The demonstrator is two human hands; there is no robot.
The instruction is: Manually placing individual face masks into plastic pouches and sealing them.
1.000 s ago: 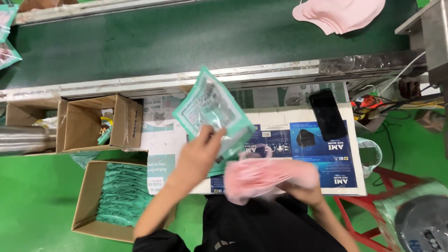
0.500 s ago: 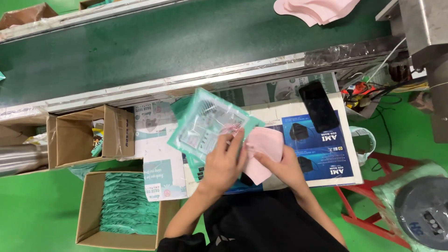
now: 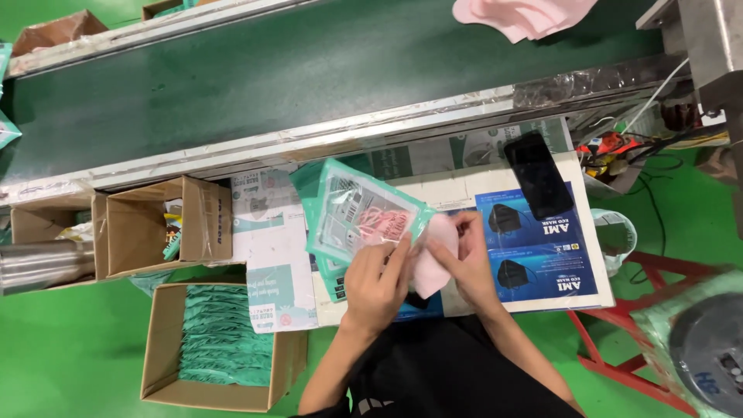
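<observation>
Near the front edge of the small work table (image 3: pixel 464 306), a teal pouch (image 3: pixel 364 217) with a clear window is pinned down by the left hand (image 3: pixel 377 282), whose fingers lie spread over the pouch's lower right corner, while a stack of pink masks (image 3: pixel 432 259) is grasped by the right hand (image 3: pixel 468 259) and is pressed into the pouch's open right end. Part of the stack is already seen through the window; the rest is outside, between the two hands. For the insertion to go well, the mouth of the pouch would best be kept spread by the left fingers, and the masks would best be kept flat and squared, so that no ear loop is caught on the lip or folded back. A push along the pouch's length, not across it, is judged to be called for, since a skewed stack could wrinkle the film or jam at the mouth. At the table's right rear corner a black phone (image 3: pixel 538 174) lies, well apart from the hands. Beside the table's left edge, a cardboard box (image 3: pixel 159 352) filled with teal pouches is set on the floor, and beyond the rear edge a dark conveyor belt (image 3: pixel 309 70) is seen.
</observation>
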